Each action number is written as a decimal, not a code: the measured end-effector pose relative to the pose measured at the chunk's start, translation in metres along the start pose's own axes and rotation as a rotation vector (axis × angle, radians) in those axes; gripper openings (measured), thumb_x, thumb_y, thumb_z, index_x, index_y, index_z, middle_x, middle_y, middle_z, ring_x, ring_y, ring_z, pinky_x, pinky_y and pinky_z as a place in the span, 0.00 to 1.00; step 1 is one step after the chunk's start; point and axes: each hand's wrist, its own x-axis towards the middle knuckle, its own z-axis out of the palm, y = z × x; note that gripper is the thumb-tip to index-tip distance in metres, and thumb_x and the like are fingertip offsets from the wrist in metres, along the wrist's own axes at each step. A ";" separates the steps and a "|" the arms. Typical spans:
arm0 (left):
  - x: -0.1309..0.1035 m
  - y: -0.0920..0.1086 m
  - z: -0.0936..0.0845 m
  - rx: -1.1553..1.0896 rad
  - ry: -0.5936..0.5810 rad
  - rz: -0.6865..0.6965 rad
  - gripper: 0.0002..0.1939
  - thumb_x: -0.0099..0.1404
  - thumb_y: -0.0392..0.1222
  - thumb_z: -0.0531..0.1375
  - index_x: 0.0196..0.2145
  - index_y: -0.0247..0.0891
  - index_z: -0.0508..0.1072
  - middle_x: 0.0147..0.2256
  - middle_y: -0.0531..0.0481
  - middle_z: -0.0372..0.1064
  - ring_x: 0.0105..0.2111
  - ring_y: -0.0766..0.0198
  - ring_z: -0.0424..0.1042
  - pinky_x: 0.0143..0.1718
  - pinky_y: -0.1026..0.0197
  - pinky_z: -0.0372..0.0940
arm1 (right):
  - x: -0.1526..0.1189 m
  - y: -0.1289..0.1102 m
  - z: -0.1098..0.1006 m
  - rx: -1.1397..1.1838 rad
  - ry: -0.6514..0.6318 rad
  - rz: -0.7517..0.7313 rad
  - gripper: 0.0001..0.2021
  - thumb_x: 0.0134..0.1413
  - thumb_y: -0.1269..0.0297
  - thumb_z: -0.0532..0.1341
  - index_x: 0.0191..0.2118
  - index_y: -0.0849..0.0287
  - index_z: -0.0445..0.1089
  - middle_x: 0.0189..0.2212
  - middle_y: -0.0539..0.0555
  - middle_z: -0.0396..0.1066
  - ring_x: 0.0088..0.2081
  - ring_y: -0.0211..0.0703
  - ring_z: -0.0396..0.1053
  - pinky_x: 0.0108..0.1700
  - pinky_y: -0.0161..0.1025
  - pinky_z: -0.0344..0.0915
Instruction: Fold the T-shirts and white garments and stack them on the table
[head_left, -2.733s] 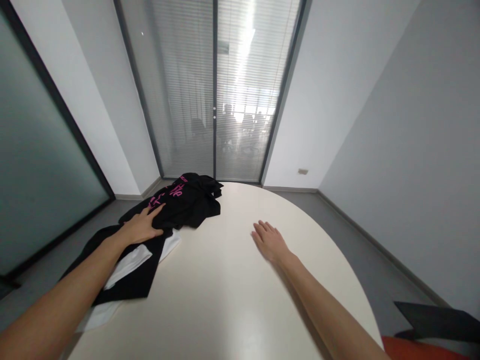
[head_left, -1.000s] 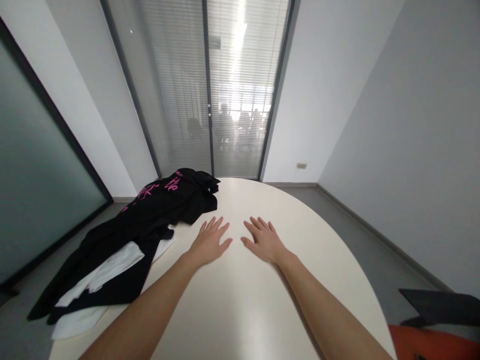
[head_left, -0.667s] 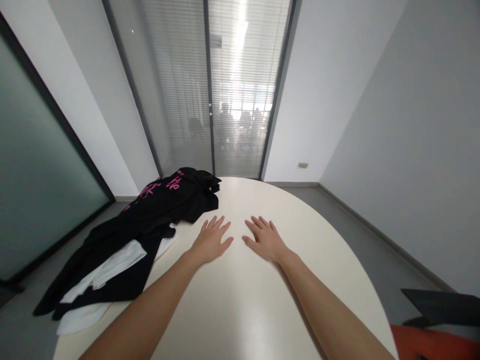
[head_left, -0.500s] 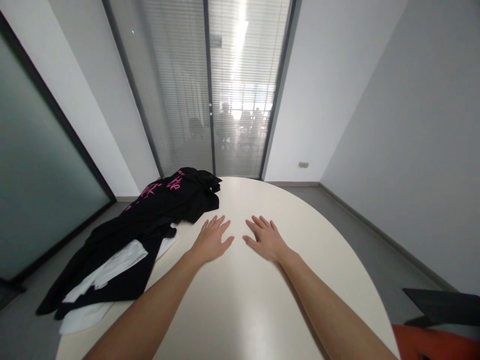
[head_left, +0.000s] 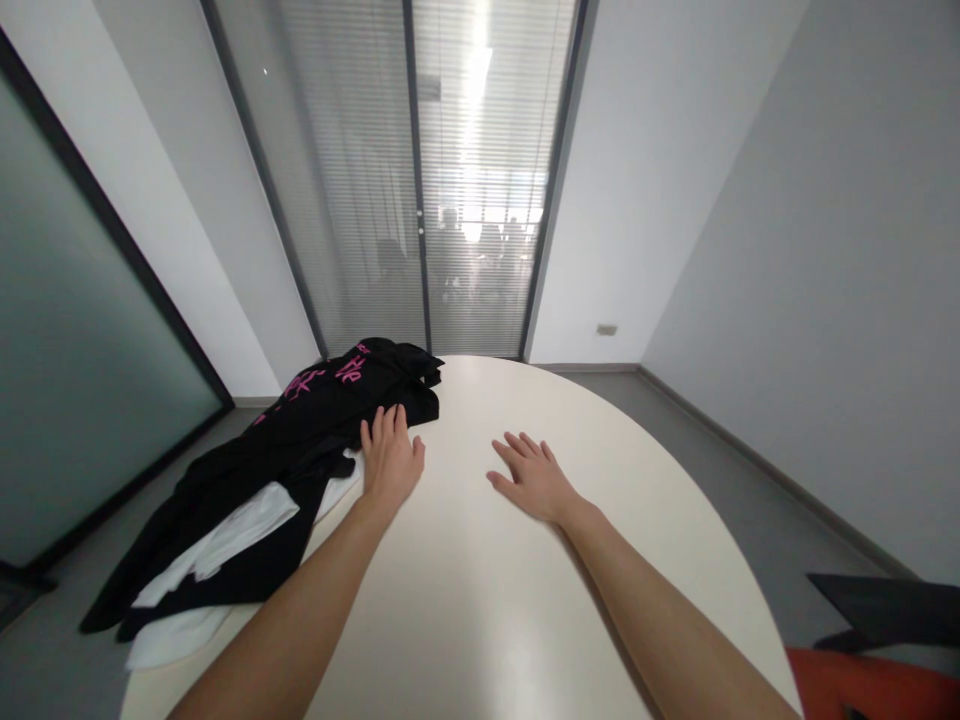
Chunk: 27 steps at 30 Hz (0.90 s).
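A heap of black clothing [head_left: 300,425] with pink lettering lies along the left side of the white table [head_left: 480,600]. White cloth [head_left: 244,530] shows on and under its near part. My left hand [head_left: 391,462] is at the heap's right edge, fingers apart and pointing forward, its fingertips over the black fabric; nothing is held in it. My right hand [head_left: 529,480] rests palm down on the tabletop, right of the middle, with spread fingers and nothing in it.
A red and black chair [head_left: 870,680] stands at the lower right, beside the table's curved edge. Beyond the far edge are a glass partition with blinds [head_left: 480,200] and a white wall with a socket [head_left: 607,329].
My left hand has moved left and slightly forward, from the bare tabletop to the edge of the black clothing. My right hand has stayed in place.
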 end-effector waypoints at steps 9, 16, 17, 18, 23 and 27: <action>-0.004 0.026 -0.024 -0.162 0.022 0.306 0.31 0.67 0.30 0.47 0.67 0.38 0.59 0.60 0.39 0.64 0.59 0.50 0.63 0.63 0.45 0.54 | 0.000 -0.001 0.000 0.023 0.015 -0.005 0.34 0.64 0.42 0.50 0.70 0.53 0.54 0.71 0.58 0.46 0.71 0.61 0.39 0.68 0.62 0.35; -0.017 0.046 -0.034 -0.258 0.023 0.631 0.26 0.74 0.34 0.45 0.67 0.40 0.59 0.60 0.40 0.66 0.58 0.53 0.64 0.58 0.48 0.59 | 0.001 -0.008 -0.001 0.192 0.272 -0.118 0.43 0.58 0.48 0.62 0.72 0.60 0.44 0.62 0.63 0.64 0.61 0.53 0.62 0.63 0.52 0.52; -0.019 0.049 -0.034 -0.270 0.020 0.672 0.25 0.74 0.35 0.46 0.67 0.39 0.58 0.59 0.40 0.66 0.58 0.53 0.64 0.58 0.49 0.60 | 0.002 -0.009 -0.002 0.204 0.306 -0.165 0.39 0.58 0.50 0.62 0.70 0.60 0.49 0.58 0.62 0.68 0.57 0.52 0.66 0.60 0.49 0.57; -0.021 0.052 -0.035 -0.279 0.012 0.706 0.25 0.74 0.35 0.47 0.67 0.38 0.59 0.59 0.39 0.66 0.57 0.53 0.65 0.57 0.49 0.60 | 0.003 -0.011 -0.003 0.193 0.319 -0.208 0.32 0.59 0.53 0.62 0.65 0.60 0.58 0.52 0.61 0.72 0.52 0.50 0.68 0.57 0.46 0.59; -0.022 0.056 -0.038 -0.298 -0.109 0.751 0.27 0.69 0.32 0.52 0.65 0.39 0.61 0.58 0.42 0.66 0.56 0.55 0.65 0.57 0.51 0.61 | 0.004 -0.010 -0.008 0.038 0.302 -0.207 0.08 0.63 0.67 0.56 0.37 0.60 0.73 0.34 0.56 0.75 0.39 0.47 0.70 0.46 0.41 0.62; -0.017 0.046 -0.039 -0.243 -0.151 0.550 0.39 0.62 0.37 0.60 0.68 0.39 0.53 0.66 0.40 0.55 0.63 0.51 0.57 0.63 0.47 0.54 | 0.005 0.004 -0.011 0.095 0.398 -0.079 0.13 0.60 0.73 0.55 0.46 0.57 0.73 0.42 0.55 0.77 0.43 0.45 0.71 0.48 0.39 0.62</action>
